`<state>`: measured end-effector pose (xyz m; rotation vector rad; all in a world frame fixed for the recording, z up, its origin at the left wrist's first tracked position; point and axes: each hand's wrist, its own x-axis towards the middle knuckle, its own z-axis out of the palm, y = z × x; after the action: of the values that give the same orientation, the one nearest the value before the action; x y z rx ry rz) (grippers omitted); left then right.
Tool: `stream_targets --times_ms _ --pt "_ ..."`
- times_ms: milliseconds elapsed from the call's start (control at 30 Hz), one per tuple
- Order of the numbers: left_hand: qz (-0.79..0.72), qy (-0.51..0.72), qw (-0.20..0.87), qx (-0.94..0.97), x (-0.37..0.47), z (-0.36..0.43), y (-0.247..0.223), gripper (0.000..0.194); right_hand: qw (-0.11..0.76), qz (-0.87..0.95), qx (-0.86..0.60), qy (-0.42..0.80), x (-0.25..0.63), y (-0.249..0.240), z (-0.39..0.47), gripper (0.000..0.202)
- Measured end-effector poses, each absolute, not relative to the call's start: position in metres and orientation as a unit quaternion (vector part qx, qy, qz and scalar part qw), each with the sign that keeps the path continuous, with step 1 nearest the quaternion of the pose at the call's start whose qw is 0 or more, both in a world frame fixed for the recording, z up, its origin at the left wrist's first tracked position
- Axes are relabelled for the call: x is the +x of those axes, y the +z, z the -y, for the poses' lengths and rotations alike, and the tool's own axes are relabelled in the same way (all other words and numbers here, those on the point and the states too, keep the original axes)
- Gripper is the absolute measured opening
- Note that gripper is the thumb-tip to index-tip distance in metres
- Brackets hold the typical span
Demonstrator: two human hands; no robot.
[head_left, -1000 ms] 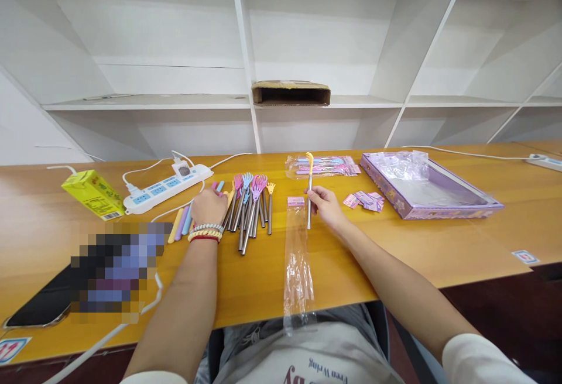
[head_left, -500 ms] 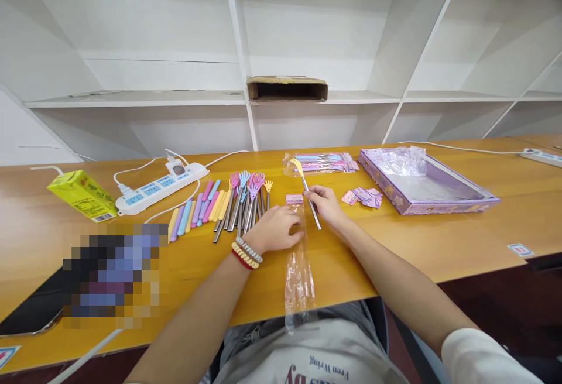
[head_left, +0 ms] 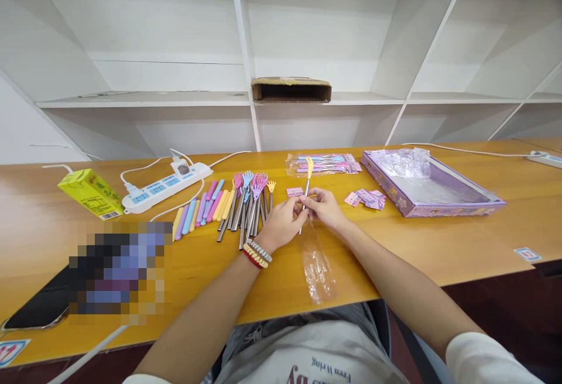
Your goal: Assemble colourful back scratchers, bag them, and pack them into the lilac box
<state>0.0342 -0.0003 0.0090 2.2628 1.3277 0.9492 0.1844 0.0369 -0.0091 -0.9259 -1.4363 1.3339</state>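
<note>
My right hand (head_left: 325, 207) is closed on the metal rod of a back scratcher (head_left: 309, 167) with a yellow hand-shaped head, which points away from me. My left hand (head_left: 284, 223) meets it, its fingers pinched at the mouth of a clear plastic sleeve (head_left: 317, 273). The sleeve trails toward me over the table; the rod's lower end is at its top, partly hidden by my fingers. A small pink card (head_left: 294, 191) lies just beyond my left hand. Left of it are several more scratchers (head_left: 252, 202) with pink, blue and yellow heads, and a row of coloured handles (head_left: 204, 205).
Packed scratchers in clear film (head_left: 325, 163) lie at the back. Several small cards (head_left: 371, 198) and a purple box (head_left: 448, 207) are to the right. A power strip (head_left: 169, 187), yellow drink carton (head_left: 91, 194) and dark phone-like device (head_left: 41, 302) are on the left.
Both hands have come together, and the scratcher has turned more upright. My left hand has lifted the sleeve's top off the table, and its lower end has swung right. The pink card stays behind.
</note>
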Motion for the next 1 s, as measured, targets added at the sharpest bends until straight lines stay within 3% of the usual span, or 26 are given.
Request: stream_targets --times_ms 267,567,833,1000 --pt "-0.489 0.355 0.173 0.778 0.038 0.002 0.013 0.019 0.467 0.576 -0.357 0.568 0.180 -0.003 -0.031 0.042" --pt "-0.745 0.199 -0.017 0.637 -0.004 -0.016 0.031 0.035 0.398 0.652 -0.385 0.518 0.181 -0.012 -0.033 0.038" --pt "-0.803 0.110 0.019 0.585 -0.042 -0.035 0.031 0.049 0.373 0.676 -0.400 0.494 0.182 -0.014 -0.032 0.038" --pt "-0.805 0.121 0.005 0.581 -0.042 -0.034 0.031 0.051 0.363 0.690 -0.403 0.479 0.183 -0.012 -0.030 0.037"
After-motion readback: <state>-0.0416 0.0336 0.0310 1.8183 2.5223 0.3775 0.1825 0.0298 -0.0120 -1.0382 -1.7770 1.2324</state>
